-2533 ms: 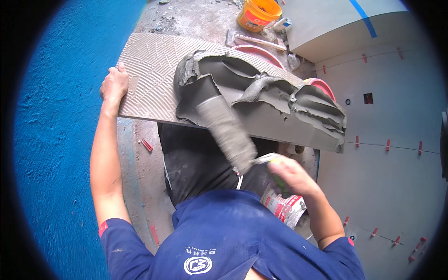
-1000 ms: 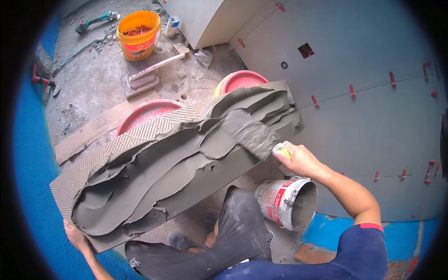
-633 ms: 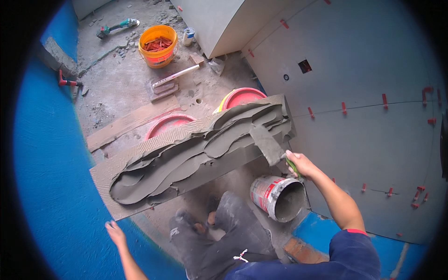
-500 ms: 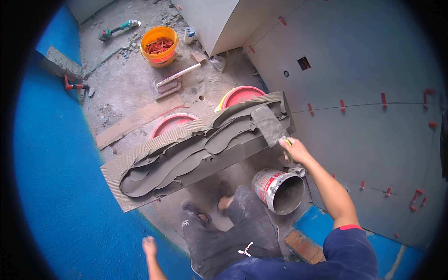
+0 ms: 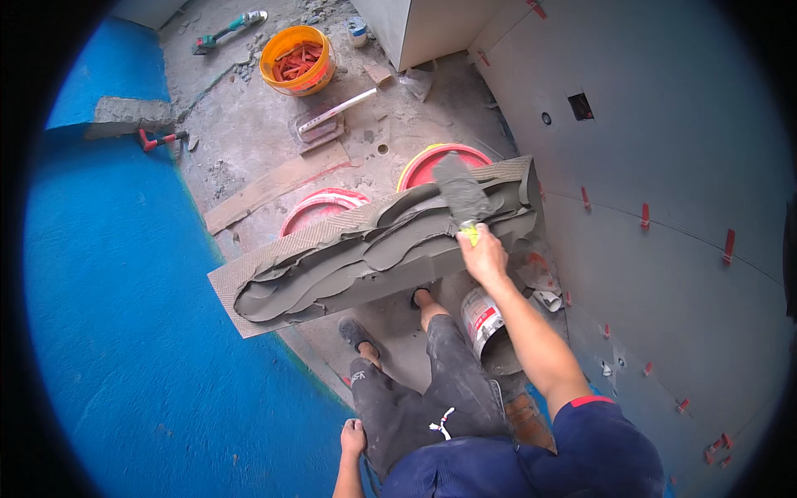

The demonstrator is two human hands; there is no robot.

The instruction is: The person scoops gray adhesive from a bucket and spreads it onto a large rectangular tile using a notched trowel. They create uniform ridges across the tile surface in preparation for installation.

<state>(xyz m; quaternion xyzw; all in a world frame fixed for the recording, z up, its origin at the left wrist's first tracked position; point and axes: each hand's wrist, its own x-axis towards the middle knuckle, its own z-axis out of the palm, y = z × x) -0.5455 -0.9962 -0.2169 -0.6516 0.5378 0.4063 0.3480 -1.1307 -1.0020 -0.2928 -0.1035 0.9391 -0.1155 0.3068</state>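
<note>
My right hand (image 5: pixel 483 253) grips a trowel (image 5: pixel 462 189) by its yellow-green handle. The mortar-coated blade lies over the right part of a long tile strip (image 5: pixel 235 280) with a ribbed back. Thick grey mortar (image 5: pixel 332 278) covers most of the strip in wavy ridges, and bare ribbing shows along the far edge and left end. Two round red bucket tops (image 5: pixel 427 168) show from under the strip's far side. Close beside my left thigh hangs my left hand (image 5: pixel 353 436), fingers curled in, with nothing visible in them.
Right of my legs, a white-and-red bucket (image 5: pixel 481 319) with mortar inside lies tipped, partly behind my right forearm. Farther off are an orange bucket (image 5: pixel 320 80) of red wedges, a long-handled float (image 5: pixel 320 130), a wooden plank (image 5: pixel 274 187) and a green power tool (image 5: pixel 226 33). A tiled wall (image 5: pixel 664 149) borders the right.
The trowel has moved left across the mortar, its blade now pointing farther away from me. My left hand has come in to the right, beside my thigh. The whole view has shifted.
</note>
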